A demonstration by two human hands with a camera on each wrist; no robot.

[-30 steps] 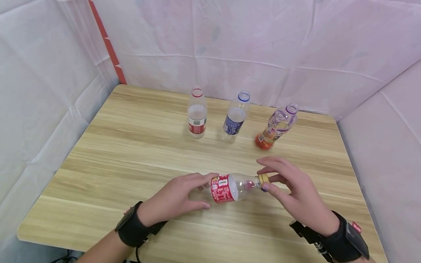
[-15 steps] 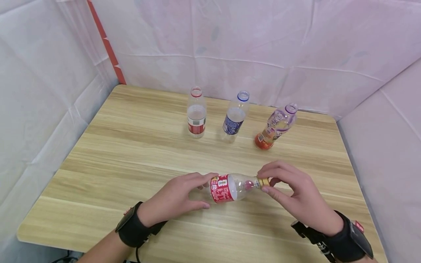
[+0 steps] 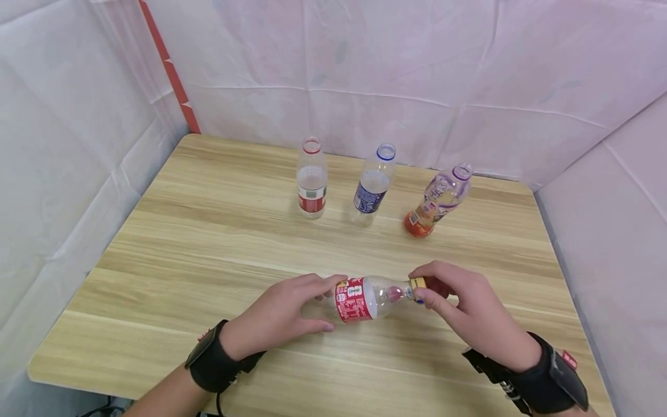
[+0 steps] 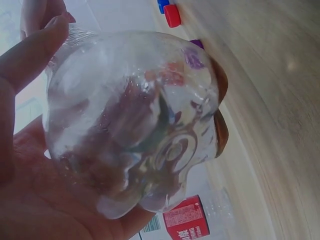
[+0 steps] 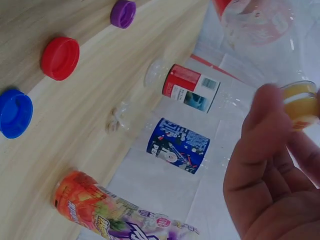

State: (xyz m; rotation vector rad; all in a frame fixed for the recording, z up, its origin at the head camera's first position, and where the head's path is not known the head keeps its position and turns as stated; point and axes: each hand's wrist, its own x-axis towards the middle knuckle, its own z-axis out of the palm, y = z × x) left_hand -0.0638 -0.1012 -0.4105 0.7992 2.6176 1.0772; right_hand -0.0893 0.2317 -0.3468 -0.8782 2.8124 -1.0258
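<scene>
A clear plastic bottle (image 3: pixel 355 299) with a red label is held sideways above the table, its neck pointing right. My left hand (image 3: pixel 292 310) grips it around the base; the left wrist view shows the bottle's clear bottom (image 4: pixel 135 120) with fingers around it. On the neck is a yellow cap (image 3: pixel 417 288), which my right hand (image 3: pixel 464 298) pinches between thumb and fingers. The right wrist view shows this cap (image 5: pixel 300 104) close up. Loose caps lie on the table there: blue (image 5: pixel 15 114), red (image 5: pixel 60 58) and purple (image 5: pixel 123 13).
Three uncapped bottles stand along the back of the wooden table (image 3: pixel 208 243): one red-labelled (image 3: pixel 312 191), one blue-labelled (image 3: pixel 371 194), and one purple and orange (image 3: pixel 435 202). White sheeting (image 3: pixel 375 63) hangs behind and at both sides.
My right hand's fingers have closed in on the yellow cap and shifted around it, the index finger now lower and more bent. The left hand and bottle have hardly moved.
</scene>
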